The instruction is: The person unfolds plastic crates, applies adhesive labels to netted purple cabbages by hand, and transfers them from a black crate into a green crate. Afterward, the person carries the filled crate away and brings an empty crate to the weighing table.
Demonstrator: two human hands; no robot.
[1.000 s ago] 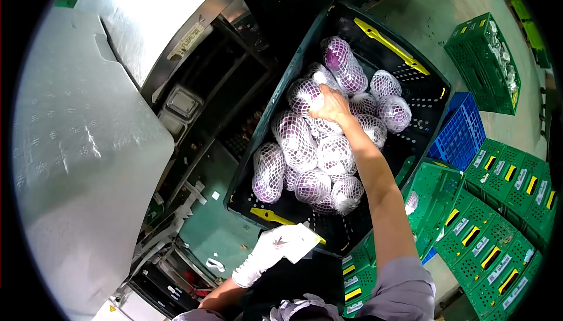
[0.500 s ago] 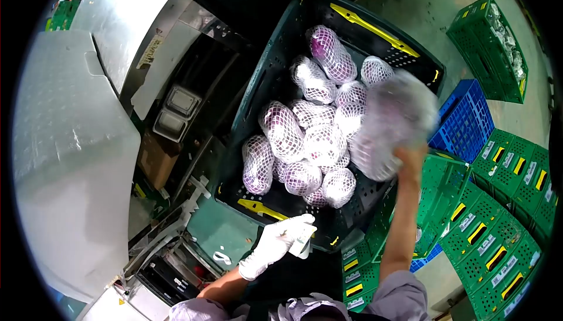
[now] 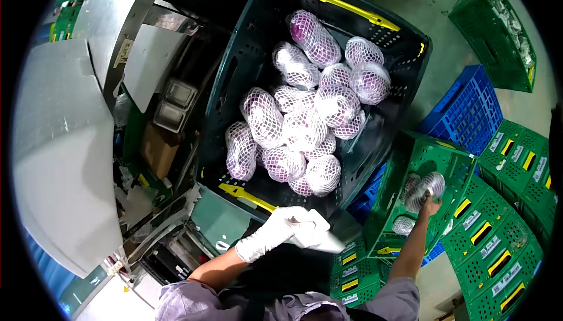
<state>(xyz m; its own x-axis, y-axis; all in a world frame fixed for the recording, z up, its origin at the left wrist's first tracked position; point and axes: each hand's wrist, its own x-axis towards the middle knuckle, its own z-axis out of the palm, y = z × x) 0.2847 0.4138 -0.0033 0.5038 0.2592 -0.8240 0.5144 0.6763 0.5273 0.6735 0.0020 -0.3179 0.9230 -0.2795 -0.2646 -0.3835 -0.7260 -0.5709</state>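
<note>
My left hand (image 3: 281, 226), in a white glove, is closed around a white sheet-like piece (image 3: 318, 237), perhaps a stack of slips. It is just in front of the yellow handle of a large black crate (image 3: 375, 162). Several purple pieces of produce in white foam netting (image 3: 262, 117) lie heaped in that crate; their exact kind is unclear. My bare right hand (image 3: 431, 206) reaches into a green crate (image 3: 375, 218) on the right, its fingers on a netted purple produce piece (image 3: 433, 185). Another netted piece (image 3: 403, 225) lies lower in the green crate.
A blue crate (image 3: 466, 110) is behind the green crate, with stacked green crates (image 3: 489, 233) to the right. Another filled green crate (image 3: 489, 39) is at the far right. On the left are a metal machine cover (image 3: 64, 145) and white trays (image 3: 175, 107).
My right hand has moved down and right, from above the black crate into the green crate, with the netted produce. The white piece in my left hand now extends further right. The view has shifted.
</note>
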